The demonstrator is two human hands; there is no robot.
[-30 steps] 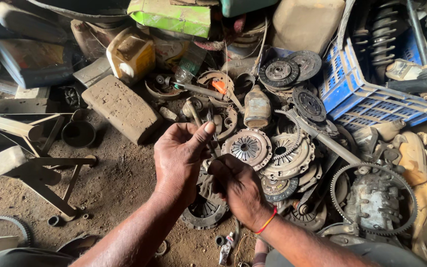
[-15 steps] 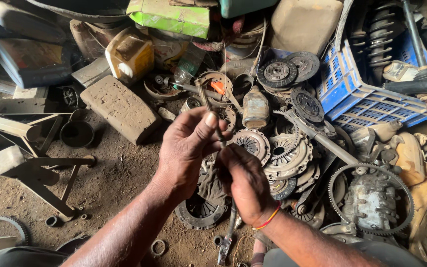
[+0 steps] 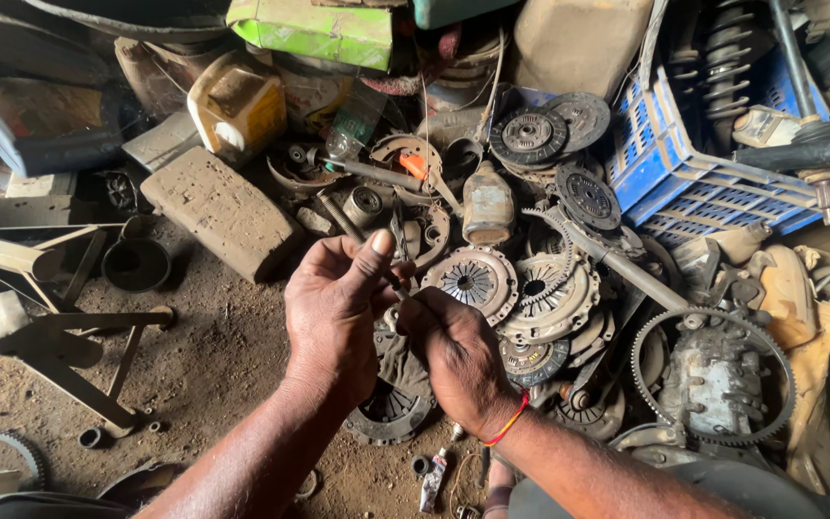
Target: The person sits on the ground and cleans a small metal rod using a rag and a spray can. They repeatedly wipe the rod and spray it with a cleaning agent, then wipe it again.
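A blue plastic crate [image 3: 684, 163] leans tipped at the heap's far right edge, propped on scrap. Nearer, a toothed ring gear [image 3: 713, 380] lies flat around a grimy housing, and a clutch pressure plate [image 3: 473, 281] lies face-up on the dirt floor [image 3: 213, 365], just beyond the hands. The left hand [image 3: 333, 312] pinches a thin metal rod [image 3: 398, 252] between thumb and fingertips, holding it up over the plates, apparently for a closer look. The right hand [image 3: 458, 360] is curled shut around its lower end, steadying it.
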